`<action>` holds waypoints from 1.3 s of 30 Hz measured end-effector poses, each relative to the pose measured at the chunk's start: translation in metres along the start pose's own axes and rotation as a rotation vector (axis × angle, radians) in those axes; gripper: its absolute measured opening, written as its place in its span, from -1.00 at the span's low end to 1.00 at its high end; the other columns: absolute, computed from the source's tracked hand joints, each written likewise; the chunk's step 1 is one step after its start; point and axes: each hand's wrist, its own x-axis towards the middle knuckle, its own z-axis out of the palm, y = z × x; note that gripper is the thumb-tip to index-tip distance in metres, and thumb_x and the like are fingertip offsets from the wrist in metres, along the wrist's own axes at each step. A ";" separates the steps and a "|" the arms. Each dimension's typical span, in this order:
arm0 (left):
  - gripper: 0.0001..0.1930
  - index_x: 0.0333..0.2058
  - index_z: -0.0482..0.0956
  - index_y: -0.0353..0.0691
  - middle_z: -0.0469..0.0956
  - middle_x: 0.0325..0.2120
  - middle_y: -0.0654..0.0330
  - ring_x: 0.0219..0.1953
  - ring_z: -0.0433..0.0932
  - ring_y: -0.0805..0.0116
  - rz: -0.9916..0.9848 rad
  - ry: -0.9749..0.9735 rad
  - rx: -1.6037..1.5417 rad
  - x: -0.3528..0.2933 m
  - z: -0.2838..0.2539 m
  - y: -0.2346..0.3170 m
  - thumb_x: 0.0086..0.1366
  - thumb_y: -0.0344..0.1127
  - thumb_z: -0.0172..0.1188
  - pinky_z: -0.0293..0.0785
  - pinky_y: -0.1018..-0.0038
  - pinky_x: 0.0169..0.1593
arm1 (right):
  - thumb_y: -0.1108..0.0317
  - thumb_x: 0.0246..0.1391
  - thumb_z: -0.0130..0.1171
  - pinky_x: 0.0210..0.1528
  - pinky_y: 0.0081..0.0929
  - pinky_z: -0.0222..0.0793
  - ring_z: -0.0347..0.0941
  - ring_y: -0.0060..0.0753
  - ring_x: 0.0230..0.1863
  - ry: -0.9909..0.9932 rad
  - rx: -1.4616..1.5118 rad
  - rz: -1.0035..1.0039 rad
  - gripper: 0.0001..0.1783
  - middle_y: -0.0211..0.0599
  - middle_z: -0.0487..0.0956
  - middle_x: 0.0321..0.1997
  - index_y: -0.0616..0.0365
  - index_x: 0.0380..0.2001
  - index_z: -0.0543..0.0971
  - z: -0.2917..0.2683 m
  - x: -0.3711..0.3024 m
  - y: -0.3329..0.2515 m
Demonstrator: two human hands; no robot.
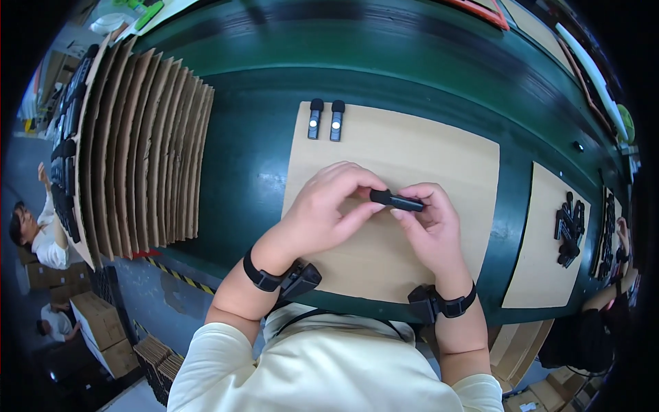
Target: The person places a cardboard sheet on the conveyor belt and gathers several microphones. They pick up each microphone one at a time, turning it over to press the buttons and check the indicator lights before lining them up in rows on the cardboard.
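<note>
Head view: hands (pixel 326 206) (pixel 436 230) angled inward, pinched nearly closed on black device (pixel 398 201) above cardboard (pixel 412 147).

We can read no words, brands or numbers anywhere; as signs, we see only the black-and-yellow diagonally striped warning tape (pixel 180 277) on the grey floor; on the brown cardboard box (pixel 546 393) at the lower right edge we see a small white rectangular label (pixel 528 406), its print too small for us; each of the two upright dark stick-shaped devices with black rounded tops (pixel 336 134) bears a plain pale round spot; the held black stick-shaped device (pixel 406 202) shows us no legible lettering.
</note>
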 end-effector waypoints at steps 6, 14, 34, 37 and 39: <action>-0.73 -0.24 0.54 -0.27 0.56 -0.38 0.13 -0.35 0.53 0.22 -0.016 0.048 -0.096 0.002 -0.002 0.004 0.03 -0.50 0.33 0.46 0.39 -0.25 | 0.63 0.01 0.24 -0.14 -0.60 0.36 0.42 -0.54 -0.22 0.000 -0.146 -0.229 -0.71 -0.32 0.50 -0.25 0.28 -0.16 0.51 -0.007 -0.003 -0.001; -0.71 -0.23 0.55 -0.28 0.56 -0.33 0.10 -0.33 0.54 0.21 -0.042 -0.010 -0.136 -0.004 -0.001 -0.004 0.03 -0.53 0.33 0.46 0.43 -0.22 | 0.58 0.01 0.27 -0.14 -0.55 0.35 0.42 -0.46 -0.23 -0.057 -0.274 -0.419 -0.69 -0.26 0.51 -0.22 0.29 -0.14 0.50 -0.008 0.000 -0.002; -0.69 -0.25 0.57 -0.25 0.53 -0.36 0.18 -0.36 0.46 0.33 0.017 0.046 -0.191 -0.005 0.000 -0.009 -0.04 -0.53 0.36 0.36 0.50 -0.37 | 0.54 0.00 0.30 -0.09 -0.48 0.35 0.42 -0.38 -0.18 -0.027 -0.196 -0.386 -0.71 -0.19 0.51 -0.20 0.30 -0.17 0.51 -0.003 -0.002 -0.003; -0.69 -0.26 0.57 -0.26 0.54 -0.35 0.16 -0.34 0.48 0.32 0.013 0.036 -0.182 -0.004 0.001 -0.008 -0.04 -0.53 0.36 0.38 0.50 -0.34 | 0.54 0.00 0.30 -0.09 -0.48 0.35 0.42 -0.37 -0.19 -0.022 -0.182 -0.378 -0.71 -0.20 0.51 -0.21 0.29 -0.18 0.51 -0.005 -0.003 -0.002; -0.70 -0.26 0.57 -0.26 0.54 -0.35 0.16 -0.33 0.48 0.31 0.011 0.033 -0.181 -0.003 0.002 -0.007 -0.04 -0.54 0.36 0.39 0.49 -0.33 | 0.54 0.00 0.30 -0.09 -0.48 0.34 0.42 -0.37 -0.19 -0.020 -0.178 -0.373 -0.71 -0.20 0.51 -0.21 0.29 -0.18 0.51 -0.006 -0.003 -0.002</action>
